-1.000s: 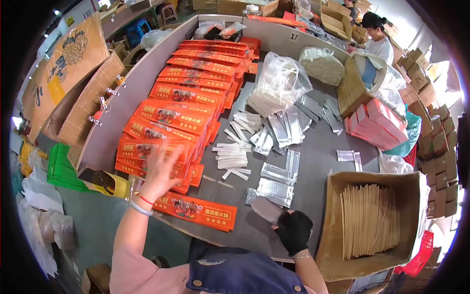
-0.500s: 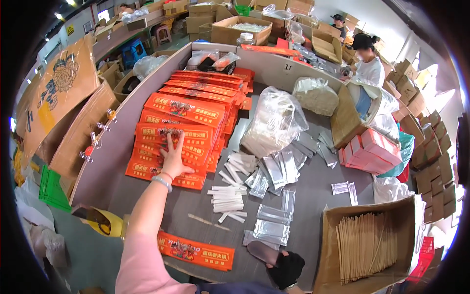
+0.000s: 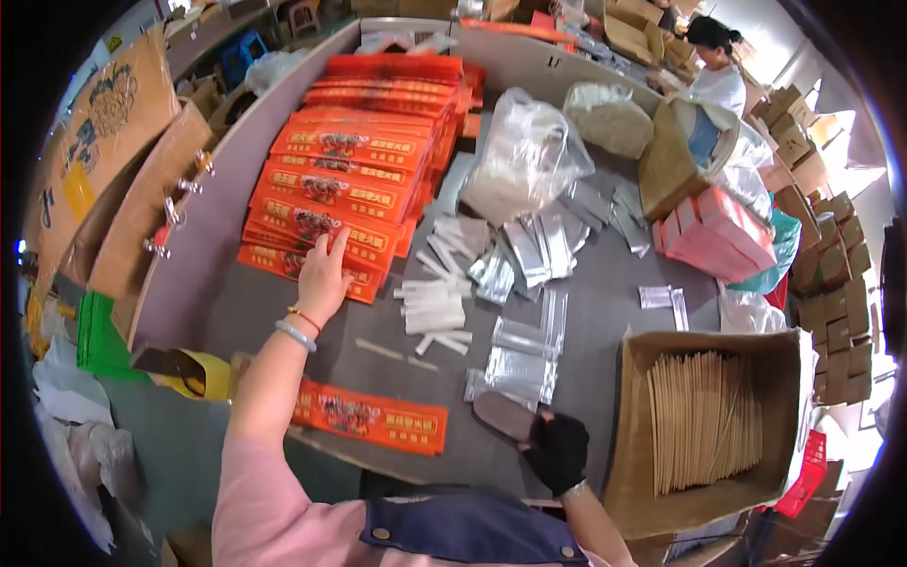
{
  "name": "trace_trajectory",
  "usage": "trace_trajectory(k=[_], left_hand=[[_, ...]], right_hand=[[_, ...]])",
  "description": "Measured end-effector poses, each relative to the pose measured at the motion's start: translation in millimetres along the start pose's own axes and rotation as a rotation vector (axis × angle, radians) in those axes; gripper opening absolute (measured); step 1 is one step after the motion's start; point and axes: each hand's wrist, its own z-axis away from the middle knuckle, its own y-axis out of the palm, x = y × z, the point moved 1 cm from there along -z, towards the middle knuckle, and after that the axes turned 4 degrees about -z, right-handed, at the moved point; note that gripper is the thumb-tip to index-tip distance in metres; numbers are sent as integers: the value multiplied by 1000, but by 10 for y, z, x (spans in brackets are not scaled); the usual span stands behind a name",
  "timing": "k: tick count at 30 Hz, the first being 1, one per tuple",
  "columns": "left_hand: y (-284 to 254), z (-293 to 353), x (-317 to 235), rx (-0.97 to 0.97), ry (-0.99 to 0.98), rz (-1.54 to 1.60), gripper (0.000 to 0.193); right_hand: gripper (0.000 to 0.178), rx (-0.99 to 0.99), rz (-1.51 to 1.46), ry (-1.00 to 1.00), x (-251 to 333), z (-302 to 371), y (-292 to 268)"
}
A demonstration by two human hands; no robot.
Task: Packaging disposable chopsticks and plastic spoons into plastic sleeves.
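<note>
My left hand (image 3: 324, 277) lies over the near edge of a fanned pile of red printed paper sleeves (image 3: 326, 194). Its fingers are stretched out and touch the lowest sleeves; none is visibly lifted. My right hand (image 3: 556, 452), in a black fingerless glove, is closed on one end of a flat, grey-brown oval thing (image 3: 504, 417), whose kind I cannot make out. The oval's far end meets silver foil packets (image 3: 520, 364). Another red sleeve (image 3: 368, 416) lies at the table's near edge, between my forearms. White paper-wrapped strips (image 3: 433, 307) are heaped mid-table.
A cardboard box of wooden sticks (image 3: 704, 425) stands at the near right. Behind the foil packets sits a clear plastic bag (image 3: 524, 161). Pink packs (image 3: 713, 236) lie by an open carton (image 3: 673, 194). A low partition (image 3: 222, 180) edges the table's left. A co-worker (image 3: 713, 76) is at the far right.
My left hand has slid toward me, from on top of the sleeves to the pile's near edge, its fingers closer together. My right hand keeps the oval thing. The view has tilted down.
</note>
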Motion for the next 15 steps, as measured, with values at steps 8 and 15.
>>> trace_trajectory(k=[8, 15], left_hand=[[7, 1649, -1467, 355, 33, 399, 54], [-50, 1904, -1459, 297, -31, 287, 74]], right_hand=[[65, -47, -100, 31, 158, -47, -123], [64, -26, -108, -119, 240, 20, -206]])
